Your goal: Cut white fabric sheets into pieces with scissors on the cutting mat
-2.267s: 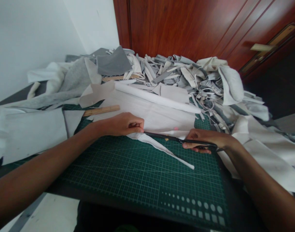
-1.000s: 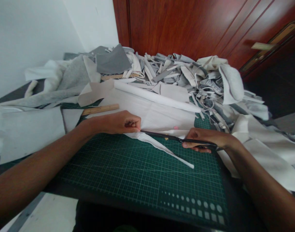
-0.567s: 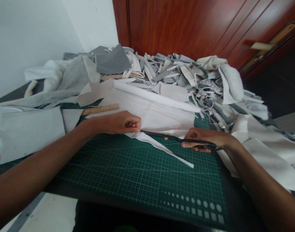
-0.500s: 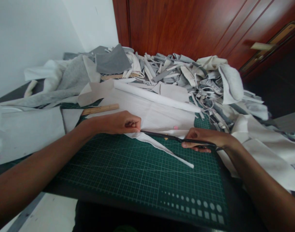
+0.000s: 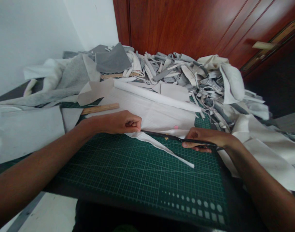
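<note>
L hand (image 5: 120,123) curled shut, pinching white fabric (image 5: 159,116) at its edge, on green cutting mat (image 5: 137,170). R hand (image 5: 205,138) closed round scissors (image 5: 166,136), blades along fabric, tip nr L hand. Wood ruler (image 5: 100,108) just past L hand; scrap pile (image 5: 176,72) behind fabric, door (image 5: 176,29) beyond.

Cutting mat (image 5: 137,170): lower centre of the frame.
Fabric sheet (image 5: 162,116): on the mat's far part.
Fabric roll (image 5: 157,100): on the sheet, along its far side.
Wooden ruler (image 5: 100,109): just left of the sheet.
Scissors (image 5: 178,139): along the sheet's near edge, right of centre.
Scrap pile (image 5: 176,72): behind the sheet, upper centre.
Wooden door (image 5: 176,25): behind the pile, upper right.
</note>
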`<move>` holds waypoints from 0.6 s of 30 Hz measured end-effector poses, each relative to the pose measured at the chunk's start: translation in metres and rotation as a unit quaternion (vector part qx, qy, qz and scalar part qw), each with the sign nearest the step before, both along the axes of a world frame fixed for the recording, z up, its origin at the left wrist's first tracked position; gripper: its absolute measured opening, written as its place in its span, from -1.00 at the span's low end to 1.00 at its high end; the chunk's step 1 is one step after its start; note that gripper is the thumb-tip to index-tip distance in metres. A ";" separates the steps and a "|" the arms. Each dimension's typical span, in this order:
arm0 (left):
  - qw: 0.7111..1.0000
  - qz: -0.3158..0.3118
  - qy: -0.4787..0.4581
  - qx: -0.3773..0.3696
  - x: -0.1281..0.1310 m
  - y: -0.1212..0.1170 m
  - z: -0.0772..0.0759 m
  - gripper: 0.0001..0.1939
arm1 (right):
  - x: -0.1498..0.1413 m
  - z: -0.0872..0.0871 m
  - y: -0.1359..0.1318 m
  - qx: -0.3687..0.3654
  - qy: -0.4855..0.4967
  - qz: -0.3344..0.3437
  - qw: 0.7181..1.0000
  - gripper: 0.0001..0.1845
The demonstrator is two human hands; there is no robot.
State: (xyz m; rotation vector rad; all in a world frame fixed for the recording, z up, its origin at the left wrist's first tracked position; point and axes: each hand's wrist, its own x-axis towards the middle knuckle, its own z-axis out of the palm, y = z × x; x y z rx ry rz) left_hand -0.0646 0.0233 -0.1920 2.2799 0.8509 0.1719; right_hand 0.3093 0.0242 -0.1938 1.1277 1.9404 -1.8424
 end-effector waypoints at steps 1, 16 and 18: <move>1.000 0.001 0.002 0.001 0.000 0.000 0.000 -0.78 | 0.000 0.000 0.000 0.000 -0.001 -0.001 1.000 -0.42; 1.000 0.003 -0.004 -0.005 0.001 -0.001 0.001 -0.82 | 0.001 -0.001 0.000 0.008 -0.008 0.004 1.000 -0.41; 1.000 -0.002 -0.010 -0.001 0.000 0.000 0.000 -0.81 | 0.001 -0.001 0.000 0.009 -0.006 0.005 1.000 -0.41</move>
